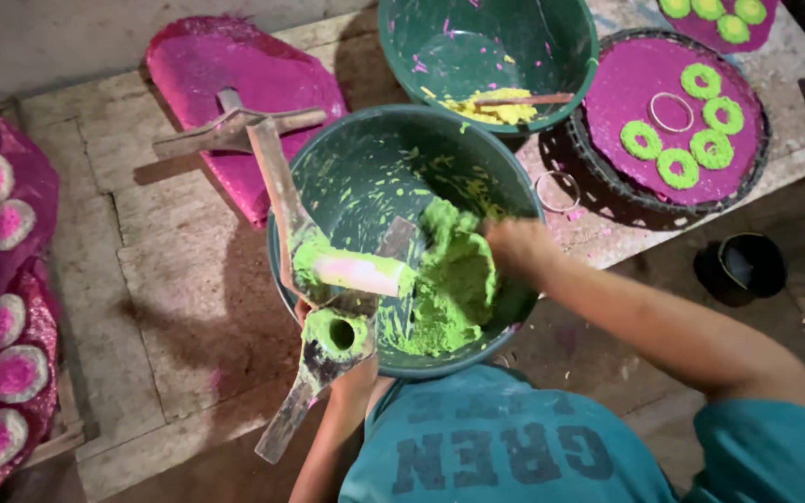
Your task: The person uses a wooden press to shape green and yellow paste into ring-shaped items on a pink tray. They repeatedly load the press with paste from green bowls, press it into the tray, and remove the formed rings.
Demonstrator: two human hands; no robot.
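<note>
A dark green bucket (347, 158) stands on the wooden bench in front of me, with a lump of bright green dough (454, 289) in its near right part. My right hand (517, 247), blurred, is dug into the top of that dough with its fingers curled. A wooden lever press (267, 163) smeared with green lies across the bucket's left rim. It carries a pale roller (361, 273) and a round mould (339, 333) packed with green dough. My left hand (354, 377) grips the press just under the mould, mostly hidden by it.
Behind is a second green bucket (561, 56) with yellow dough (496, 110) and a stick. A round tray (635, 74) at the right, lined in magenta, holds several green rings (677, 168). A metal ring (558, 191) lies beside it. Magenta sheets (235, 70) and pink-centred rounds (6, 224) fill the left.
</note>
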